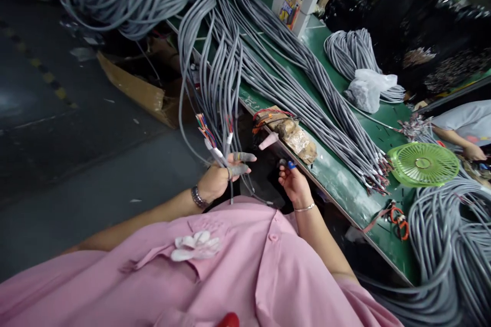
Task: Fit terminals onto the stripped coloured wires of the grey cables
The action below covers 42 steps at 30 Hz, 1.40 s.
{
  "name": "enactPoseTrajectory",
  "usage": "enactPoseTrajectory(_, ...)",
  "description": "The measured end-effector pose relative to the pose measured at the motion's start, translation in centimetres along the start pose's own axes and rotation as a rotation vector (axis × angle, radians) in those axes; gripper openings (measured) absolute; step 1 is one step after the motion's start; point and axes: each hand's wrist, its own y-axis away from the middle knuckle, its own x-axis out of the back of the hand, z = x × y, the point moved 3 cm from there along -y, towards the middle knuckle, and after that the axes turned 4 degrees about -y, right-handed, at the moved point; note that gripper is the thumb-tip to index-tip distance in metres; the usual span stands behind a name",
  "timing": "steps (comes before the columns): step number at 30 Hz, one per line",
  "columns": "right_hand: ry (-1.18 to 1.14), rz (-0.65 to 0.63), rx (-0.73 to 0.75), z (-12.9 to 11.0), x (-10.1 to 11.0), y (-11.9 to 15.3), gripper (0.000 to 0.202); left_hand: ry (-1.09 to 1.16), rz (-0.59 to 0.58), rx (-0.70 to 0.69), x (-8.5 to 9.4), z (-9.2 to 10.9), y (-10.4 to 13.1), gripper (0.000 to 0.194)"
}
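Observation:
My left hand [220,176] grips several grey cables [215,152] near their ends, with grey covers on two of its outstretched fingers. Coloured wires [203,125] fan out of one cable's stripped end, above a white band. One cable with white and red at its tip hangs close by. To the right, my right hand [294,184] is closed at the bench edge, fingers curled in. Something blue [291,164] shows at its thumb tip, and a small dark round thing is beside it; whether the fingers hold it is unclear.
A green bench [337,179] carries long bundles of grey cable [303,76], a taped block [295,138], a green fan [424,163] and orange-handled scissors [399,222]. A cardboard box [134,87] stands on the floor at left. At right, another person's arm [460,145] reaches in.

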Motion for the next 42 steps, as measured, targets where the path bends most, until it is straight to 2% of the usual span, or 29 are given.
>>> enactPoseTrajectory(4, 0.024, 0.076, 0.04, 0.2, 3.0, 1.4, 0.021, 0.122, 0.035, -0.034, 1.3, -0.2, 0.7, 0.029)
enactPoseTrajectory(10, 0.048, 0.09, 0.06, 2.0, 6.6, 3.5, 0.025, 0.202, 0.078, -0.08, 2.9, -0.9, 2.0, 0.024)
enactPoseTrajectory(13, 0.059, 0.09, 0.04, 3.0, 7.5, 4.2, 0.026, 0.259, 0.051, -0.101, 3.6, -1.2, 2.4, 0.023)
enactPoseTrajectory(17, 0.056, 0.083, 0.014, 3.9, 7.4, 4.7, 0.024, 0.313, 0.035, -0.114, 5.1, -1.8, 2.9, 0.024)
enactPoseTrajectory(22, 0.075, 0.065, -0.007, 4.7, 6.2, 4.9, 0.022, 0.379, 0.01, -0.114, 7.4, -2.0, 3.4, 0.025)
enactPoseTrajectory(26, 0.122, 0.059, -0.019, 5.4, 4.7, 4.5, 0.022, 0.43, 0.005, -0.082, 8.7, -1.6, 3.7, 0.025)
enactPoseTrajectory(33, 0.253, -0.029, -0.01, 6.6, -0.6, 2.2, 0.026, 0.43, -0.087, -0.017, 9.8, -1.1, 3.7, 0.025)
enactPoseTrajectory(36, 0.322, -0.053, -0.022, 7.2, -2.9, 0.7, 0.027, 0.413, -0.09, 0.017, 10.4, -1.0, 3.7, 0.021)
enactPoseTrajectory(42, 0.427, -0.133, -0.058, 8.5, -7.2, -2.2, 0.031, 0.229, -0.107, 0.064, 11.0, 0.0, 4.1, 0.022)
